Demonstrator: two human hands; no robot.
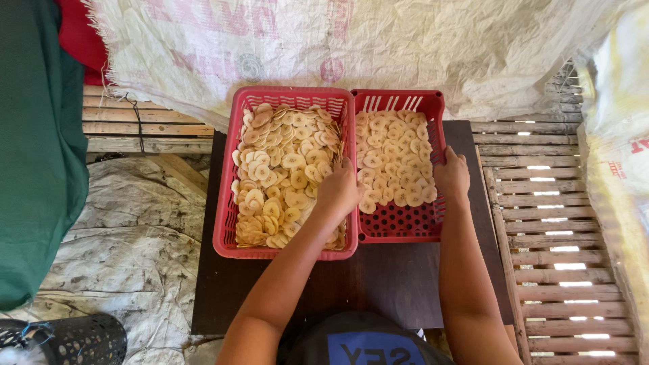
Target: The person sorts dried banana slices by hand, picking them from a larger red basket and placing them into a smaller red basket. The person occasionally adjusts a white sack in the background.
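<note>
Resting on a dark counter (405, 284), two red perforated plastic baskets sit side by side, their long walls touching. Left basket (226, 230): filled nearly wall to wall with pale yellow round slices (284, 169) (chip-like, overlapping, heaped). Right basket (399, 226): a thinner layer of paler slices (392, 155) covers the far and middle part; the near strip of its holed floor is bare.

Left hand (338, 189): lies at the shared wall between the two baskets, fingers curled over the rim; the grip looks closed on that rim, though the fingertips are hidden, so what exactly they pinch cannot be told. Right hand (451, 177): placed on the outer right wall of the right basket, fingers wrapped over its edge, grip clamped on the wall.

Surroundings: white woven sacking (378, 47) hangs behind the baskets; a slatted bamboo platform (561, 223) runs to the right; green cloth (37, 155) hangs at the left; grey stained sheeting (128, 257) covers the floor; a black perforated container (84, 341) stands at the lower left corner.
</note>
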